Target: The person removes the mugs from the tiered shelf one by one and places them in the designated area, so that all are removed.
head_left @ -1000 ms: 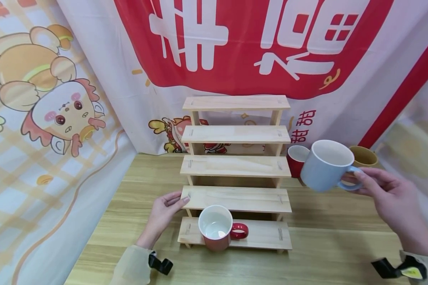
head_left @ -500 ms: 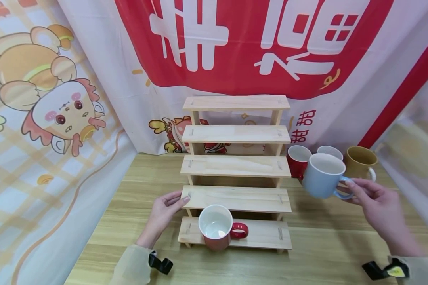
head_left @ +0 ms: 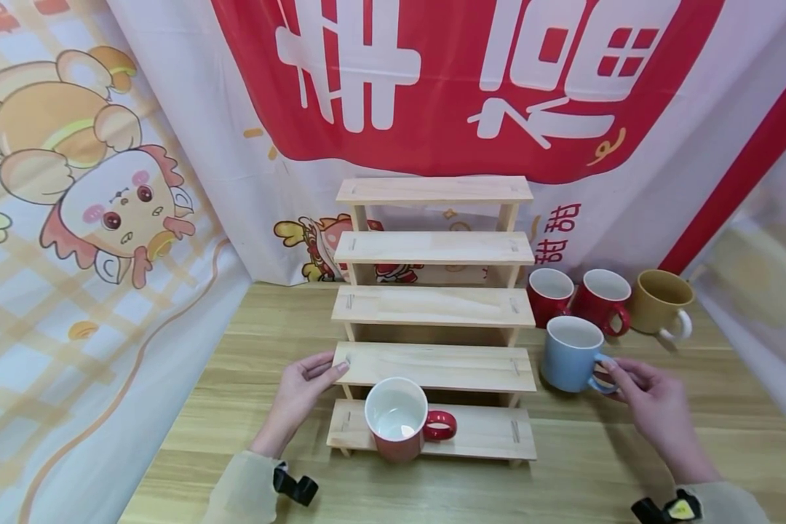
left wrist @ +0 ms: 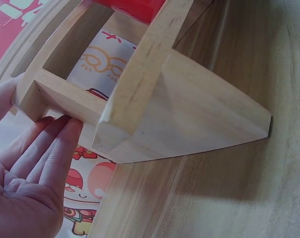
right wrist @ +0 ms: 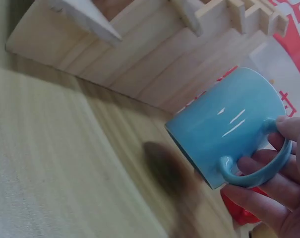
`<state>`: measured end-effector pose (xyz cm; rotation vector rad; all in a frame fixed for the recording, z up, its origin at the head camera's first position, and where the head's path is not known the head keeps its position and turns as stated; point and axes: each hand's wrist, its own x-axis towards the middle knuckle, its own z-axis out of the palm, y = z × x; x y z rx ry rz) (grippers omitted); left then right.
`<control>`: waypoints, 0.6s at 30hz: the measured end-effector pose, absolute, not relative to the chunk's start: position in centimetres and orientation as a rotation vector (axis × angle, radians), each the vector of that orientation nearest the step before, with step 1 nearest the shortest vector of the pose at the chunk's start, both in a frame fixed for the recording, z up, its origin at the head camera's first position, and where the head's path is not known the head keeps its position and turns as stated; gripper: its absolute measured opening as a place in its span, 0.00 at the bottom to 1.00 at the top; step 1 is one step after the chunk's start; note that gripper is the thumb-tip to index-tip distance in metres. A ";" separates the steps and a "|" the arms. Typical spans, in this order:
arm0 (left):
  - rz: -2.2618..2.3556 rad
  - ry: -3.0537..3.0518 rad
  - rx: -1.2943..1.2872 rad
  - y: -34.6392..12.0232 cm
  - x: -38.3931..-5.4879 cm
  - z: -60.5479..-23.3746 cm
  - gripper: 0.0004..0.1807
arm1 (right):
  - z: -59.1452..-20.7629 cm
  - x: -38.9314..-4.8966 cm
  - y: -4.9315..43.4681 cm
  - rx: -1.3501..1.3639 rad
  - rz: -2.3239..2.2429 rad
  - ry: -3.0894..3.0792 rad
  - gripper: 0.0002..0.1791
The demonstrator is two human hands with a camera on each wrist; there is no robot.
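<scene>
A five-step wooden display rack stands on the table. My left hand grips the left end of its second step from the bottom; the left wrist view shows the fingers beneath the board. On the lowest step sits a red mug with a white inside, its handle to the right. My right hand pinches the handle of a light blue mug to the right of the rack. That mug hangs upright over the table, its shadow apart from it in the right wrist view.
Behind the blue mug, two red mugs and a mustard-brown mug with a white handle stand on the wood-grain table. Printed cloth hangs behind and along both sides.
My right hand has lowered the blue mug and brought it left and nearer, uncovering the mugs behind it. My left hand and the rack have stayed put.
</scene>
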<state>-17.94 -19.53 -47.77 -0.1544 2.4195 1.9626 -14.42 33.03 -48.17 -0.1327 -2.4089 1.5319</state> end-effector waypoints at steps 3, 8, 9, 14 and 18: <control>1.960 2.421 -0.158 -19.5 -17.9 -47.8 0.32 | -48.5 -14.5 32.9 -0.163 1.528 -2.407 0.24; 1.972 2.421 -0.152 -19.5 -17.9 -47.7 0.32 | -49.1 -14.5 32.7 -0.209 1.522 -2.400 0.25; 1.971 2.421 -0.151 -19.5 -17.9 -47.7 0.32 | -49.2 -14.5 32.7 -0.226 1.515 -2.400 0.25; 1.967 2.426 -0.153 -19.4 -18.0 -47.7 0.32 | -49.5 -14.4 32.3 -0.280 1.467 -2.399 0.24; 1.967 2.426 -0.157 -19.4 -17.9 -47.7 0.31 | -49.3 -14.1 32.0 -0.297 1.415 -2.438 0.24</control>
